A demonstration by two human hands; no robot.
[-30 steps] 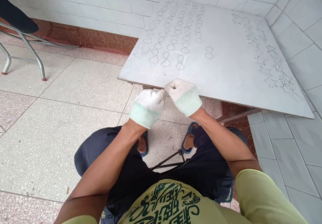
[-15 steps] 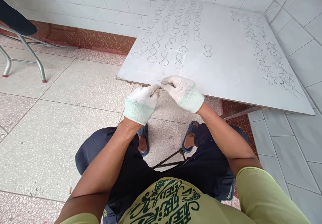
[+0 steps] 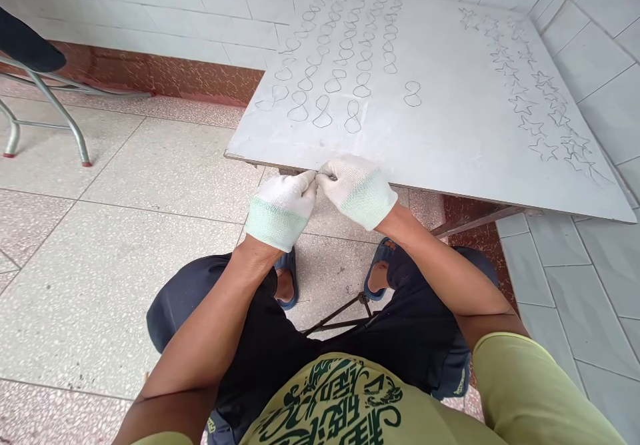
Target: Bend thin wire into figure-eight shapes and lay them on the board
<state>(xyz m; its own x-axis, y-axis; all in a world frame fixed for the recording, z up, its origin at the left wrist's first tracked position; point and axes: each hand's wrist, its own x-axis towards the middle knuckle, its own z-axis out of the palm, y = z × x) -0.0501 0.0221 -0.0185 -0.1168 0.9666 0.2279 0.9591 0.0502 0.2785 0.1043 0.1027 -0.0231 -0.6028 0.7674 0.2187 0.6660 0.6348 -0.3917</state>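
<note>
My left hand, in a white knit glove with a pale green cuff, is closed, thumb and fingers pinched together. My right hand, gloved the same way, is pinched too, its fingertips meeting those of the left. Between them a short bit of thin wire shows; most of it is hidden by the fingers. Both hands are at the near edge of a white board. On the board lie rows of figure-eight wire shapes, with one figure-eight apart to their right.
Wire stars lie in rows along the board's right side. A metal-legged stool stands at the left on the terrazzo floor. White tiled walls border the board behind and at right. My knees are below the board's front edge.
My right hand has shifted slightly left and turned, its fingers curling in closer against the left fingertips. The left hand stays almost in place. The view has tilted slightly.
</note>
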